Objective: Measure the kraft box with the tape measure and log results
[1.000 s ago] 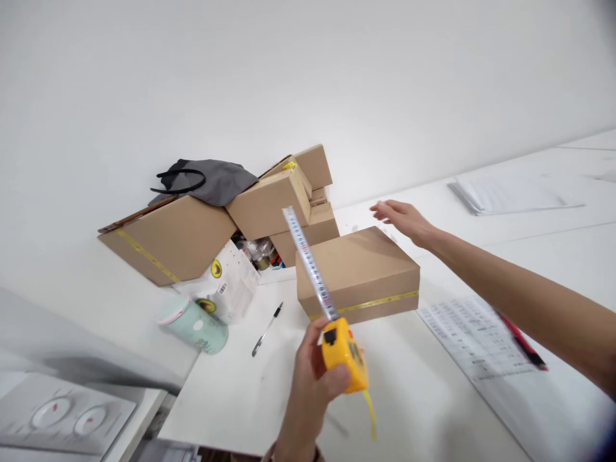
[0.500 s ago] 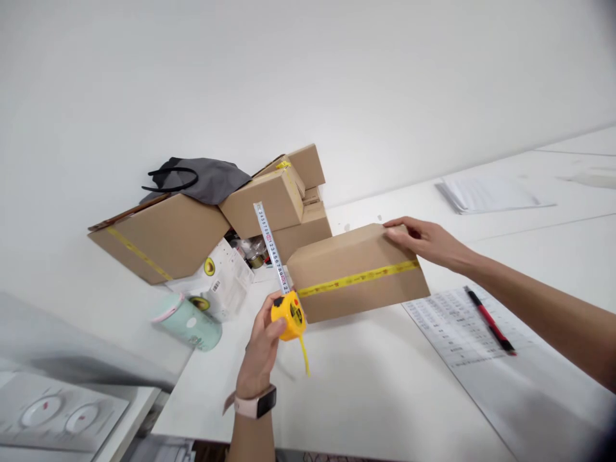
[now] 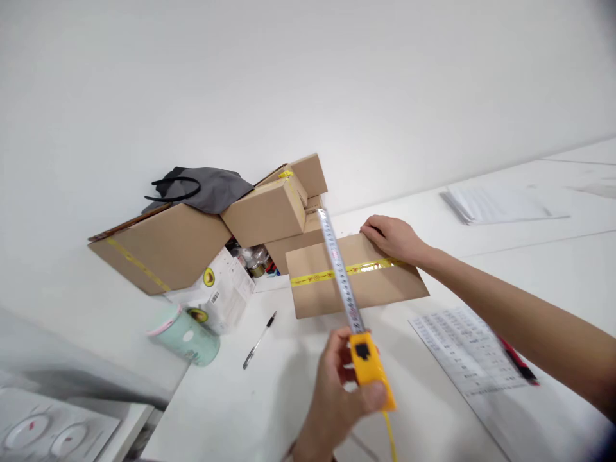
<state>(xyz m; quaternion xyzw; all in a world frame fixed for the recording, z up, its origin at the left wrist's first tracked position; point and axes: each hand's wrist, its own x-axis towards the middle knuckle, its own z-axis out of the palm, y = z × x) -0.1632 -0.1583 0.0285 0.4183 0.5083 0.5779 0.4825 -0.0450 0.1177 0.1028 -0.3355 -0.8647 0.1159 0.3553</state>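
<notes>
My left hand (image 3: pixel 332 398) grips a yellow tape measure (image 3: pixel 370 369), thumb over its case, with a yellow strap hanging below. Its silver blade (image 3: pixel 341 273) sticks out up and away, passing in front of a cardboard box (image 3: pixel 322 301) that has yellow printed tape along its face. Whether the blade touches the box I cannot tell. My right hand (image 3: pixel 392 239) holds that box by its far right edge, fingers curled over the rim; the box is tilted on the white table.
Cardboard boxes (image 3: pixel 264 215) are stacked against the wall, with a grey bag (image 3: pixel 216 189) on top. A mint-green cylinder (image 3: pixel 190 340), a white avocado-print package (image 3: pixel 226 285) and a pen (image 3: pixel 260 340) lie to the left. Printed sheets (image 3: pixel 462 346) with a red-black pen (image 3: pixel 517 359) lie right; more papers (image 3: pixel 495 204) lie behind.
My left hand has moved right with the tape measure, from the box's left end to across its front. My right hand grips further over the edge, and the pen on the left has come into sight.
</notes>
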